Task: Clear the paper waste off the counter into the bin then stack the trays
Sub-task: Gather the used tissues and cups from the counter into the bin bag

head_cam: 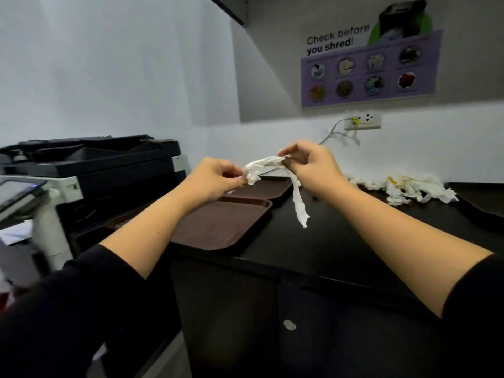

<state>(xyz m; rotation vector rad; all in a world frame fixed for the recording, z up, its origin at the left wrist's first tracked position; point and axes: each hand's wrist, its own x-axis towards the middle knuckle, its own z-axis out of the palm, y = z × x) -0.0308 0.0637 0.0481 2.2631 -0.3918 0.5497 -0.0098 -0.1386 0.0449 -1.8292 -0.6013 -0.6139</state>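
We are pinching a paper strip (266, 163) between left hand (215, 177) and right hand (308, 165), above the counter (341, 233). Its long axis is running hand to hand, tail dangling down. Early: paper pile (403, 186) is lying right of the hands, trays (223, 222) unstacked below them, bin unseen.

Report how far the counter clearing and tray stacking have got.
Nothing looks finished. In hand: both the left hand and right hand pinch a twisted white paper strip. Left: a pile of torn white paper lies on the black counter, and two brown plastic trays lie unstacked. No bin shows.
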